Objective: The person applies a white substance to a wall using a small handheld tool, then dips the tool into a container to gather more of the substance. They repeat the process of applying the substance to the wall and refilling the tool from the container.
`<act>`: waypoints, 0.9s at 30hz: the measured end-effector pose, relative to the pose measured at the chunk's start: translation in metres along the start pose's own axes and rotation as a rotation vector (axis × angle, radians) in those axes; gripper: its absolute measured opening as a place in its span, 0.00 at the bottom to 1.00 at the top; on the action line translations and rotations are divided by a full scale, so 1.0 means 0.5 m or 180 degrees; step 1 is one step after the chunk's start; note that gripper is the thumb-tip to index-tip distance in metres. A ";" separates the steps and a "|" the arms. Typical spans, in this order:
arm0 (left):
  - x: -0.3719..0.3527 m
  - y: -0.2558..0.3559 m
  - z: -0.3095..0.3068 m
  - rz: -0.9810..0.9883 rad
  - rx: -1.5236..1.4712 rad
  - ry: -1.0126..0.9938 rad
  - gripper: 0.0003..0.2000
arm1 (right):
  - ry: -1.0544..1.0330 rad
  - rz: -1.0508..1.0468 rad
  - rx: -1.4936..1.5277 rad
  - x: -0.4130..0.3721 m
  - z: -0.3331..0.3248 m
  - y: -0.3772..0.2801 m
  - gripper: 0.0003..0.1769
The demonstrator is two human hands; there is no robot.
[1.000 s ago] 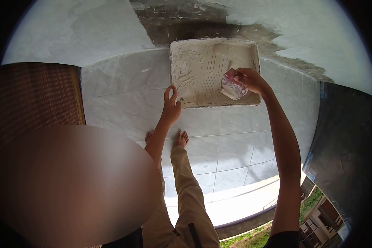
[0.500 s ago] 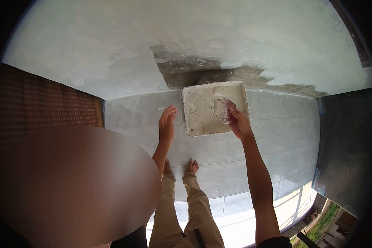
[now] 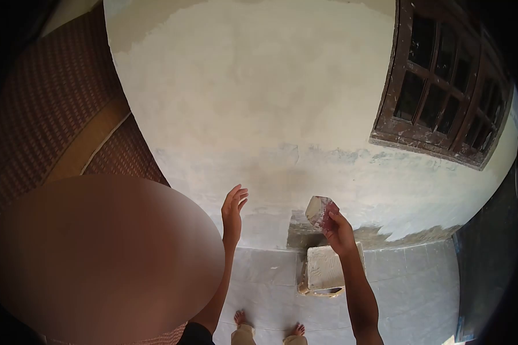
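My right hand (image 3: 341,237) grips a putty scraper (image 3: 321,213) with a reddish handle part and pale putty on its blade. I hold it raised in front of the wall (image 3: 242,92), above the tub. The rectangular tub (image 3: 321,292) of cream putty stands below, partly hidden by my right forearm. My left hand (image 3: 233,213) is up in front of the wall with its fingers apart, holding nothing. Low on the wall, behind the tub, a dark bare patch (image 3: 298,230) borders the pale coating.
A brown wooden window (image 3: 437,86) with panes is at the upper right. Brown woven panels (image 3: 46,92) line the left side. Grey tiles (image 3: 265,287) cover the floor under my bare feet. A dark sheet or panel (image 3: 489,270) stands at the right. A blurred oval hides the lower left.
My right hand has lifted the scraper out of the tub and up before the wall. The view has tilted up, showing more wall and the window. My left hand stays open.
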State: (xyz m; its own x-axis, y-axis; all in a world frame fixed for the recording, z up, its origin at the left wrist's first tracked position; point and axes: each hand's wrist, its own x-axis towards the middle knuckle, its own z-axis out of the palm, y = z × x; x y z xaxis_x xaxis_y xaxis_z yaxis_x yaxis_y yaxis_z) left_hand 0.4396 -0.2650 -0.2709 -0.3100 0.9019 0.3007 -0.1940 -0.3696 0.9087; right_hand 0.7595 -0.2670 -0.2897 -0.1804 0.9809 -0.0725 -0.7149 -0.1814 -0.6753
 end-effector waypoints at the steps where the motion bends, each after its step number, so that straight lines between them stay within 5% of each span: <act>1: 0.021 0.036 -0.027 0.0108 -0.0026 -0.0009 0.20 | -0.0061 -0.0007 -0.0063 0.015 0.041 0.003 0.17; 11: 0.226 0.324 -0.234 0.0982 0.0084 -0.0069 0.20 | -0.0735 -0.0260 0.0164 0.121 0.499 0.021 0.18; 27: 0.481 0.494 -0.299 0.1607 0.0168 0.0086 0.20 | -0.1451 -0.0718 -0.0274 0.295 0.878 -0.047 0.22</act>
State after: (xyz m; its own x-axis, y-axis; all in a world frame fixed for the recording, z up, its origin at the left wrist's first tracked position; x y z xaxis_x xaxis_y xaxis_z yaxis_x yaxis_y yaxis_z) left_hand 0.1779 -0.1727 -0.0175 -0.3772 0.6072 0.6993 0.0333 -0.7457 0.6655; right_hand 0.4532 -0.1490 0.0380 -0.3179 0.8613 0.3964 -0.7153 0.0565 -0.6965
